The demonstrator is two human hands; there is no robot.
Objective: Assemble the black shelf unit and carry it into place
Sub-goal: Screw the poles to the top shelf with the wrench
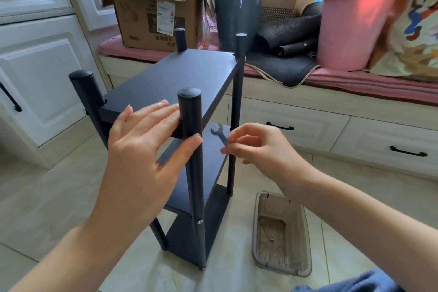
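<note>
White cabinets (35, 59) with black handles fill the left side. The black shelf (175, 83) stands upright on the tiled floor (54, 197) in the middle, three boards held between four round posts whose capped ends rise above the top board. The left hand (144, 147) lies against its near edge: straight fingers (154, 114) rest flat on the top board, and the thumb touches the near post (192, 140), so this hand is spread, not curled around anything. Just right of that post, the right hand (258, 147) pinches a small flat wrench (219, 135) between thumb and fingertips, its forked end pointing up and left, in front of the middle board. A screw head (199, 221) shows low on the near post. On the floor to the right of the shelf lies a clear plastic tray (279, 232) with a small part inside. Behind, a window bench with a pink cushion (355, 83) carries a cardboard box (154, 9), a grey bin (237, 16), rolled dark mats (289, 31) and a pink bucket (353, 28).
</note>
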